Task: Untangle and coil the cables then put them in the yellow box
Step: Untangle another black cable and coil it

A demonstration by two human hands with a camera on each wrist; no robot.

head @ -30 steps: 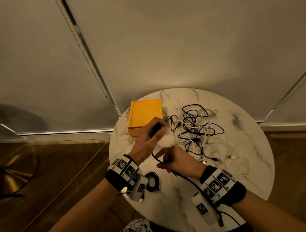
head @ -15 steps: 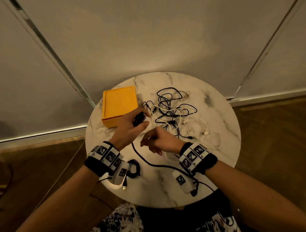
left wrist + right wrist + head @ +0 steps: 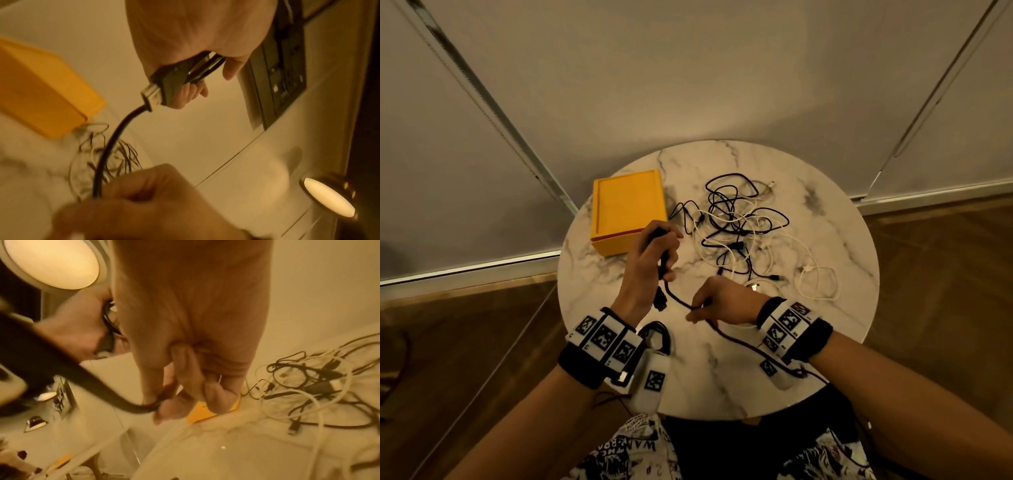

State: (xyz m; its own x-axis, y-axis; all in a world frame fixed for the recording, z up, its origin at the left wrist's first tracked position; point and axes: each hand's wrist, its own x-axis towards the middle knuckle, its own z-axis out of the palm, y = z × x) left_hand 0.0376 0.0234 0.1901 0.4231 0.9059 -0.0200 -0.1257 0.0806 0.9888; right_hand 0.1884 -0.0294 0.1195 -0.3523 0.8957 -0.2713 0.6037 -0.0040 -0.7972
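Left hand [image 3: 650, 253] was wrapped around loops of the thick black cable [image 3: 678, 298], right hand [image 3: 717, 303] pinched it lower down, both above the marble table [image 3: 722, 377]. Yellow box [image 3: 628, 209] sat beside the tangled cables [image 3: 743, 226].

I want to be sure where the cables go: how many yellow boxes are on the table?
1. The yellow box stands at the far left of the round table, just beyond the left hand and left of the tangled cables. No other box shows.
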